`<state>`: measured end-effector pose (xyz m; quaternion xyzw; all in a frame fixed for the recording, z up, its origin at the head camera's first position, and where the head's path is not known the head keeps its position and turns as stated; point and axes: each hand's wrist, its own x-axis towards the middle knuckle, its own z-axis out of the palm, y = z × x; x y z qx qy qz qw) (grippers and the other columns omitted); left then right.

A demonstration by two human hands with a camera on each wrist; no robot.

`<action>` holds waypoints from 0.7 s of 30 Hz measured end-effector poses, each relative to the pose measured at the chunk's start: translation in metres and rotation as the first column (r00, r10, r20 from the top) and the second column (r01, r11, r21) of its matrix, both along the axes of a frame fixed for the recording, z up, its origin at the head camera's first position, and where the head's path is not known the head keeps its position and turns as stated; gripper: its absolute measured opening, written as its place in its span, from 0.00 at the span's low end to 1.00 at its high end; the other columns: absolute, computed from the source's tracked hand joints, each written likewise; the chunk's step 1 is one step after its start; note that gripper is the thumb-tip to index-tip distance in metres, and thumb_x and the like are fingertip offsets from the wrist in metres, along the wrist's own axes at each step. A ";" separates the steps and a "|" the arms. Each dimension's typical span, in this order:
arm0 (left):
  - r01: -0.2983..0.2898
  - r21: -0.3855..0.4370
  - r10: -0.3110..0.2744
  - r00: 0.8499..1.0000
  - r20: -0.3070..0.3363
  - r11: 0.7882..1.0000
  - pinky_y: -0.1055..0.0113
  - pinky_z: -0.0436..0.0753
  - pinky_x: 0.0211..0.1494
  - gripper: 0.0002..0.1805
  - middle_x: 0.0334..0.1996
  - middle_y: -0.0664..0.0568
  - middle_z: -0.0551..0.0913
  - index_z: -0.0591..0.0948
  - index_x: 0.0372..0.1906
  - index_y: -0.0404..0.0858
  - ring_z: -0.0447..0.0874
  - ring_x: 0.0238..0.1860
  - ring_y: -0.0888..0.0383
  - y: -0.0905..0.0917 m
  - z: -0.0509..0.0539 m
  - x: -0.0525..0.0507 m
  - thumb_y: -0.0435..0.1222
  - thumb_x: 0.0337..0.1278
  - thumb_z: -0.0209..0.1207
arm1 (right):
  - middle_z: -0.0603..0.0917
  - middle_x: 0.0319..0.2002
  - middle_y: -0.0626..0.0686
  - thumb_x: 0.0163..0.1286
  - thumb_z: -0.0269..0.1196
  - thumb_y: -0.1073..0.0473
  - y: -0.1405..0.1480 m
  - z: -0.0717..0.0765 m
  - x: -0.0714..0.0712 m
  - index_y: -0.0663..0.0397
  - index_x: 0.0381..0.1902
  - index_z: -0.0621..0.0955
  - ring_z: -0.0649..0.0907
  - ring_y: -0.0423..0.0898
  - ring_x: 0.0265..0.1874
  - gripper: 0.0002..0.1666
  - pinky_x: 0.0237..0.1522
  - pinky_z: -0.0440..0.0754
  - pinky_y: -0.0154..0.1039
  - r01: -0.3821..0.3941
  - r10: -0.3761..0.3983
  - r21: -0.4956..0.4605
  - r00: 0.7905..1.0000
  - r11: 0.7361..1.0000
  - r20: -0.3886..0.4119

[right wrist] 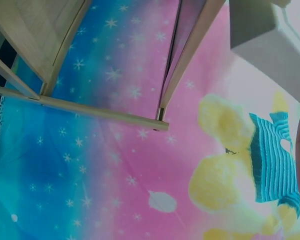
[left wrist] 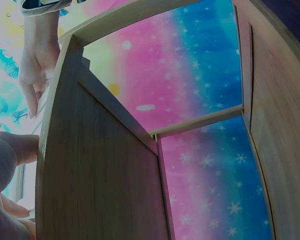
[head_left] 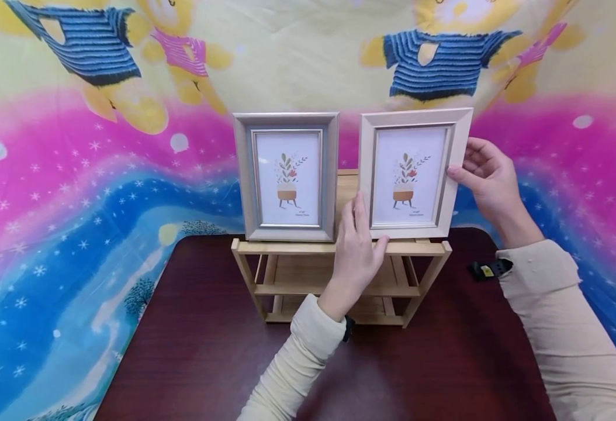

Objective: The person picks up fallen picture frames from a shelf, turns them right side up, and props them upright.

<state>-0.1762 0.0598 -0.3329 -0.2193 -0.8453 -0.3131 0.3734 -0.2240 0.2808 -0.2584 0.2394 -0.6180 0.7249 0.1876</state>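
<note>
A whitish picture frame (head_left: 457, 169) with a potted-plant print stands on the top of a wooden rack (head_left: 287, 248), right of a silvery-grey picture frame (head_left: 242, 181). My right hand (head_left: 497, 181) pinches the whitish frame's right edge, thumb in front and fingers partly hidden behind. My left hand (head_left: 352, 251) touches its lower left side with fairly straight fingers, the thumb near the bottom edge. In the left wrist view the left thumb (left wrist: 25, 149) lies by the rack's top board. A frame corner (right wrist: 270, 50) shows at upper right in the right wrist view.
The rack has lower shelves (head_left: 308, 272) and stands on a dark red-brown table (head_left: 192, 351). Behind the table hangs a cloth (head_left: 297, 58) printed with bears and snowflakes. A black strap (head_left: 489, 269) hangs at the right wrist.
</note>
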 end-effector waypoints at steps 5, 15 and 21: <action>0.066 0.012 -0.067 0.998 0.021 0.998 0.65 0.70 0.58 0.47 0.56 0.34 0.67 0.51 0.67 0.26 0.72 0.53 0.45 -0.005 0.004 -0.001 0.28 0.42 0.65 | 0.80 0.43 0.55 0.57 0.56 0.79 0.001 0.000 0.002 0.65 0.53 0.74 0.80 0.44 0.40 0.24 0.42 0.78 0.28 0.001 -0.001 0.005 1.000 1.000 -0.021; 0.126 -0.027 -0.125 0.991 0.035 0.992 0.67 0.75 0.51 0.44 0.47 0.38 0.72 0.53 0.67 0.28 0.74 0.46 0.50 -0.012 0.005 0.000 0.27 0.46 0.63 | 0.81 0.44 0.54 0.58 0.57 0.78 0.004 0.001 -0.003 0.65 0.55 0.74 0.80 0.44 0.41 0.25 0.42 0.77 0.28 0.027 -0.026 0.048 0.999 0.998 -0.030; 0.123 -0.060 -0.126 0.990 -0.055 0.991 0.70 0.73 0.54 0.42 0.47 0.37 0.71 0.56 0.66 0.27 0.73 0.46 0.49 -0.013 0.002 0.002 0.26 0.45 0.63 | 0.81 0.44 0.53 0.58 0.58 0.77 0.003 0.003 -0.007 0.64 0.56 0.74 0.80 0.44 0.41 0.26 0.41 0.78 0.28 0.035 -0.034 0.071 0.999 0.997 -0.014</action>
